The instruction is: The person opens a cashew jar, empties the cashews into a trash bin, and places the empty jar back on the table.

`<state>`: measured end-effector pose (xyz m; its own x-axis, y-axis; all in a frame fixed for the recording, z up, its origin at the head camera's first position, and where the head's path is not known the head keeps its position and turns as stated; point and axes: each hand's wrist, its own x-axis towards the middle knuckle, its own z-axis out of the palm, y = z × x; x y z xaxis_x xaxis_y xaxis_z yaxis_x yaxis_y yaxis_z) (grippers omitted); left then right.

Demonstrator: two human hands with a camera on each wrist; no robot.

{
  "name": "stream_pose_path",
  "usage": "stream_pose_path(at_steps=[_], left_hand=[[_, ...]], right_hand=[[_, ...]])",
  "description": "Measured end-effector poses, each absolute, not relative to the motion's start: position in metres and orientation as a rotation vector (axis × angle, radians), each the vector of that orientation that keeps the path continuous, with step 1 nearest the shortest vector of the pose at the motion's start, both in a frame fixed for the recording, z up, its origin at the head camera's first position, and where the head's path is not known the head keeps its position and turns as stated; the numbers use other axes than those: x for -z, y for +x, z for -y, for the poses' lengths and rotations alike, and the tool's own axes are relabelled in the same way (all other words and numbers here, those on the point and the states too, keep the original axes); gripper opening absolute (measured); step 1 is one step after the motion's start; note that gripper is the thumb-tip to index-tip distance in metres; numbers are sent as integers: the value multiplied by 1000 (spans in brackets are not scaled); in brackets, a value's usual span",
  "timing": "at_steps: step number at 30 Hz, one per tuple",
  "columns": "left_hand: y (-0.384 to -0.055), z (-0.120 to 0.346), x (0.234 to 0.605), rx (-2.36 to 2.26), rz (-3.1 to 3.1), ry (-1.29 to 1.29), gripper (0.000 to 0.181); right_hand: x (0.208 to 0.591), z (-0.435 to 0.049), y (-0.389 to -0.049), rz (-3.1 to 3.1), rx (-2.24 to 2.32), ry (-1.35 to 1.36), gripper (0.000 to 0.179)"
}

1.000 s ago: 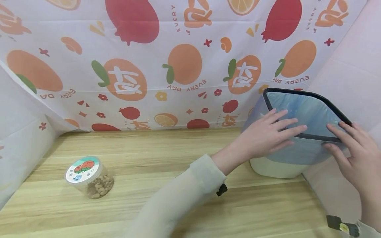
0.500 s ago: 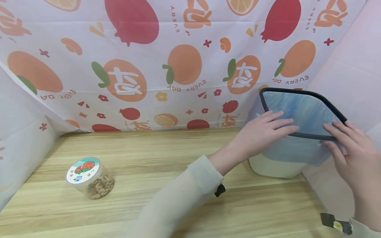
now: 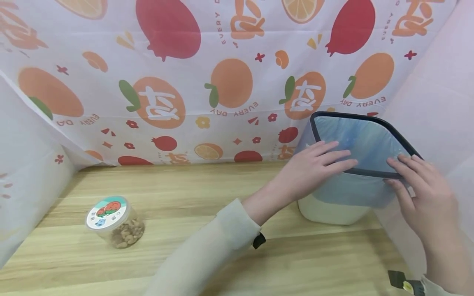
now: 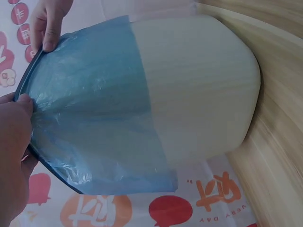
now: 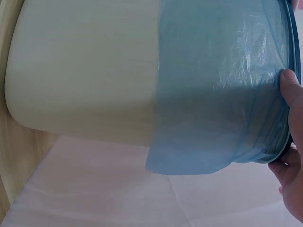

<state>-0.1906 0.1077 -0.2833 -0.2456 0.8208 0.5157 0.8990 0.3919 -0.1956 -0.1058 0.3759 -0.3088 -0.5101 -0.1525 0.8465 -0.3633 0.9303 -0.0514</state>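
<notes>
The left sleeve is pale, with a broad cuff. The right sleeve, also pale, has a yellow-spotted black strap beside it.

My bin, seen from my head and both wrists.
The head view looks forward and down from above, far enough back to take in the table, the jar on the left and the patterned cloth on the far side. Both wrist views sit close and sideways, turned opposite ways: the left faces the bin from the near left, the right from the near side with the right wall beyond. All three share the blue bag; head and left wrist share my left hand and right hand.
</notes>
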Motion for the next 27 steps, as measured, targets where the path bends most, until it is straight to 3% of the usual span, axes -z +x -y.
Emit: stream_pose_path(at_steps=[27], left_hand=[[-171, -35, 292, 293, 1971, -1317, 40]], right_hand=[[304, -306, -105, 2041, -349, 467, 51]])
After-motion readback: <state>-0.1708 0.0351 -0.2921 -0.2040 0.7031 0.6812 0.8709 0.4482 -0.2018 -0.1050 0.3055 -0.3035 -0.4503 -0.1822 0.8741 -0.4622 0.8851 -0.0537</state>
